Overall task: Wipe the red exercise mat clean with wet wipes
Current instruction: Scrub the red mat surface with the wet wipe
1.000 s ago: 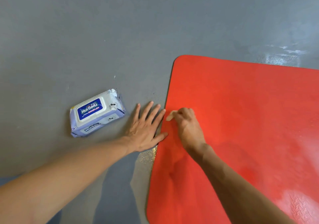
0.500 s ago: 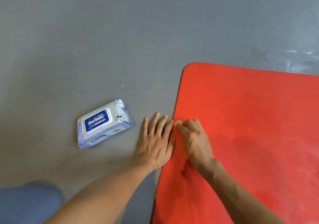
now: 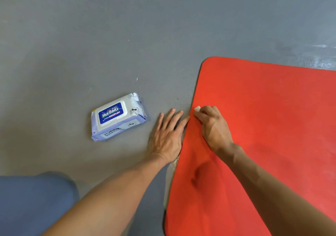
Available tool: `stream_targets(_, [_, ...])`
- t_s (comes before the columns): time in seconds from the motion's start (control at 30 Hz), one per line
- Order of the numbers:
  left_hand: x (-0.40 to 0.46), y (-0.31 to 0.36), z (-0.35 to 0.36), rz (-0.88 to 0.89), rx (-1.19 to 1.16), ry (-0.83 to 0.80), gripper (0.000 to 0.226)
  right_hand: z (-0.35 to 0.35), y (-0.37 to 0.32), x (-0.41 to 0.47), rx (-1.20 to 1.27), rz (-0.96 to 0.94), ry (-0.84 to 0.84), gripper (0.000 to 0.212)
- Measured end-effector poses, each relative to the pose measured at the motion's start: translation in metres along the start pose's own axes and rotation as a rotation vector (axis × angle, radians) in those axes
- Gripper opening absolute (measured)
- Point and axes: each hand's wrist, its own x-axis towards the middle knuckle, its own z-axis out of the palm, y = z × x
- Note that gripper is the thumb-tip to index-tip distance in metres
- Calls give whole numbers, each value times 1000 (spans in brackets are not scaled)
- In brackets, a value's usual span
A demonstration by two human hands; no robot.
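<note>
Lengthwise, red mat (image 3: 263, 126) toward lower right

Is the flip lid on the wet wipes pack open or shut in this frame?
Shut. The white flip lid lies flush on the wet wipes pack, which rests on the grey floor; no wipe sticks out.

A grey floor (image 3: 76, 35) fills the view, smooth and matt, with faint scuffs and a few small pale flecks (image 3: 137, 79) scattered toward its middle. Toward the upper right edge of the view the floor carries a paler, glossy patch (image 3: 316, 54) that catches the light in whitish streaks, and a narrow wet-looking sheen (image 3: 175, 162) also shows lower down near the middle. At the lower left corner of the view a blurred patch of blue fabric (image 3: 34, 205) covers the floor.
</note>
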Motion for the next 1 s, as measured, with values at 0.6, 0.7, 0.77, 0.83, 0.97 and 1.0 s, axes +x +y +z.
stream_targets(0.6, [-8, -23, -7, 108, 21, -57, 49, -8, -5, -3, 12, 91, 73, 17])
stream_targets(0.7, [-9, -23, -8, 110, 33, -62, 49, -6, -19, -23, 72, 118, 66, 15])
stream_targets(0.77, [-9, -22, -6, 104, 21, -34, 47, -5, -38, -58, 129, 25, -22, 18])
stream_targets(0.83, [-10, -20, -3, 90, 17, -8, 46, -5, -48, -88, 164, -94, -130, 34])
stream_targets(0.97, [-4, -9, -3, 27, 2, 10, 44, -24, -9, -71, 91, -31, -32, 44])
stream_targets(1.0, [-3, -5, -4, 20, 6, 2, 45, -34, 6, -62, 68, 104, 58, 40])
